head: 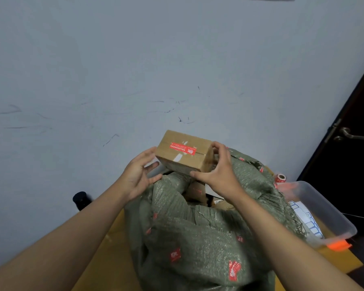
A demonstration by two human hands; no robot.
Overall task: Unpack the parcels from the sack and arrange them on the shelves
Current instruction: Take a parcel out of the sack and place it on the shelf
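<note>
A brown cardboard parcel (183,152) with a red label strip is held just above the open mouth of a grey-green woven sack (198,238). My right hand (221,173) grips the parcel's right end, fingers over the top corner and thumb along the lower edge. On the parcel's left side, my left hand (139,175) has spread, relaxed fingers, and the fingertips touch the box's left edge. Several more cardboard parcels (197,191) show inside the sack's opening. No shelves are in view.
The sack stands on a wooden table (105,259) against a pale scuffed wall. A clear plastic bin (324,208) with orange latches and a red tape roll (281,177) sit at right. A dark bottle (81,199) stands left. A dark door (353,143) is far right.
</note>
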